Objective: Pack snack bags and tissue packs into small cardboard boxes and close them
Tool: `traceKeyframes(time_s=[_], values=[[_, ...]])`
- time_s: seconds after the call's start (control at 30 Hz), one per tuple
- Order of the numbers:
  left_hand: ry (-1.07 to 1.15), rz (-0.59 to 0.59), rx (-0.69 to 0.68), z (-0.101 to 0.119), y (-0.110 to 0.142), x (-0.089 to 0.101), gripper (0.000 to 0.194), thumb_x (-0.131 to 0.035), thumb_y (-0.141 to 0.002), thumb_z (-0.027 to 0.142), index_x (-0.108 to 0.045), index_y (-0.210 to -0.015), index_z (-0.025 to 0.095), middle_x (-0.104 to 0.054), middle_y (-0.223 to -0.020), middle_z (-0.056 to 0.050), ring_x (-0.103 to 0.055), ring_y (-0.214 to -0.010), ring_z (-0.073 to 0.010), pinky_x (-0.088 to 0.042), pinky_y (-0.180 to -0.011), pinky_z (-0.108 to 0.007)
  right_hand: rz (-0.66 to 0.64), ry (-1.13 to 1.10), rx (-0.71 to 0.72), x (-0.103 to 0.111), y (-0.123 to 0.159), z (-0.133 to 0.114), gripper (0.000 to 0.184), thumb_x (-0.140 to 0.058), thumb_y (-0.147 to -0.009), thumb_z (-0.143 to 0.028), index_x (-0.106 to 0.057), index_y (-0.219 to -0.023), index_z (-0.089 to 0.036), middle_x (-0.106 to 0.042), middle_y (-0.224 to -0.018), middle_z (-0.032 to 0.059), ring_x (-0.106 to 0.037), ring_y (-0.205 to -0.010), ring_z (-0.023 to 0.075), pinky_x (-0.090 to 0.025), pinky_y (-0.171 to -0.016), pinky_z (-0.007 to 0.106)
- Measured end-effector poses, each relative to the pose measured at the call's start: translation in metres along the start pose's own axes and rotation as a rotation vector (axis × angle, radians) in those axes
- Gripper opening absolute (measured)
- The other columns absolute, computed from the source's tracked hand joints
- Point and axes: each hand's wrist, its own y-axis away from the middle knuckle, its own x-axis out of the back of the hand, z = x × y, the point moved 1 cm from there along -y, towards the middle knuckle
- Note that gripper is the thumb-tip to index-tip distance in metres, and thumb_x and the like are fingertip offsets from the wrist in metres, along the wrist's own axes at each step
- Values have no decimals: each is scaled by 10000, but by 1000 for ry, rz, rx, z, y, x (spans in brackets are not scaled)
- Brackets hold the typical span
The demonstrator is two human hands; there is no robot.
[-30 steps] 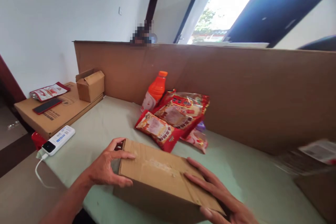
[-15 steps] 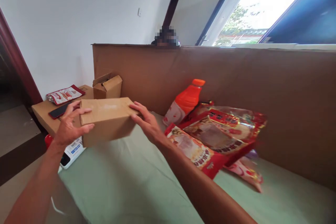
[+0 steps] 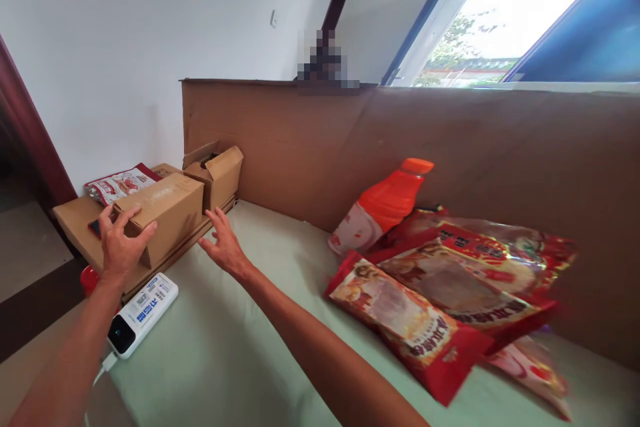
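A closed brown cardboard box (image 3: 173,213) rests on a larger flat cardboard box (image 3: 73,213) at the left. My left hand (image 3: 123,243) is at its near end, fingers spread and thumb apart; whether the fingertips still touch the cardboard I cannot tell. My right hand (image 3: 223,243) is open beside the box's right side, apart from it, holding nothing. Just behind stands a smaller cardboard box (image 3: 225,177) with raised flaps. A red and white pouch (image 3: 123,181) and part of a dark phone (image 3: 94,228) show beyond the left hand.
On the green cloth (image 3: 210,360) lies a white power bank (image 3: 145,313) with a cable. Red snack bags (image 3: 400,320) and a tilted orange bottle (image 3: 385,203) are at the right. A tall cardboard panel (image 3: 280,147) runs behind; a person's blurred head (image 3: 327,67) shows above it.
The closed box has moved left and down onto the larger cardboard box. My right hand has come off it, and the view has shifted slightly left.
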Motion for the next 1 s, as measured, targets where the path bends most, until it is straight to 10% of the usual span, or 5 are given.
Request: traceKeyframes(time_s=[0.37,0.6,0.87,1.0], values=[[-42,-175,56,20,-5,5,854,-721,-776,471,-409,-1491,124,-172,-1638,-230,-183,-1510,-472,-242,-1202,-617,7,-86,-139,8,112,42,299,-578,-787,-194,-722,-1047,-225,-539,-1438,132,-631,-1158,244,-538,-928,402],[135,67,-501,111,36,-4,935,-730,-749,338,-287,-1563,212,-168,-1678,-109,-231,-1502,-415,-271,-1199,-593,98,-54,-174,69,185,24,217,-591,-809,-148,-720,-969,-219,-658,-1281,81,-672,-1019,178,-540,-862,311],[148,-745,-480,209,196,-105,555,-452,-889,446,-637,-1243,61,-535,-1400,-286,-565,-1245,-409,-477,-1009,-577,116,69,-98,137,290,-10,185,-609,-835,-143,-733,-953,-215,-730,-1161,56,-672,-1096,159,-508,-979,288],[173,-952,-737,242,269,-95,454,-499,-905,373,-662,-1287,189,-583,-1429,-182,-496,-1352,-361,-344,-1127,-603,357,508,-150,236,358,-28,245,-595,-857,-195,-718,-1065,-232,-629,-1360,115,-572,-1272,220,-451,-1074,420]])
